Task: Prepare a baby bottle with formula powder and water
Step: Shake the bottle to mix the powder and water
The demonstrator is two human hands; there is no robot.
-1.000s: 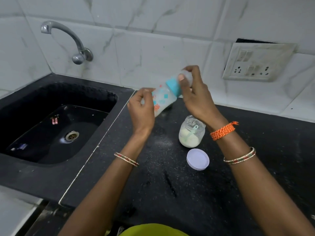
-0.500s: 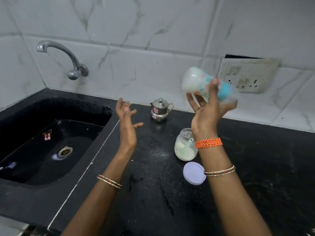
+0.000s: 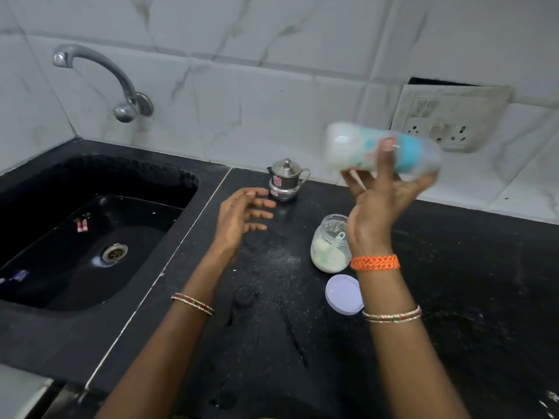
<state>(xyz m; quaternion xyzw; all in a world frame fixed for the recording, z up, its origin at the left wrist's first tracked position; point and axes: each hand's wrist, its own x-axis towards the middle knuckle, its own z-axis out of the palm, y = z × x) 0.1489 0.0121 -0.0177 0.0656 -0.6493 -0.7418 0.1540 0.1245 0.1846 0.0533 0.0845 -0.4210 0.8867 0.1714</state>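
My right hand [image 3: 381, 204] grips the baby bottle [image 3: 357, 149] and holds it on its side in the air before the wall tiles. The bottle is blurred; it has a blue collar, a clear cap pointing right and white liquid inside. My left hand [image 3: 242, 216] hovers over the black counter [image 3: 302, 343] with fingers spread and nothing in it. Under my right wrist stands an open glass jar of white formula powder [image 3: 328, 249] with a scoop inside. Its white lid [image 3: 343, 294] lies flat on the counter in front of it.
A small steel pot with a lid [image 3: 286, 179] stands at the back of the counter. A black sink [image 3: 90, 237] with a wall tap [image 3: 121, 83] lies to the left. A switch and socket plate [image 3: 447, 116] sits on the wall behind the bottle. Spilled powder specks dot the counter.
A second ago both hands held the bottle together. My left hand has let go and opened; my right hand has lifted the bottle up to the right and tipped it sideways.
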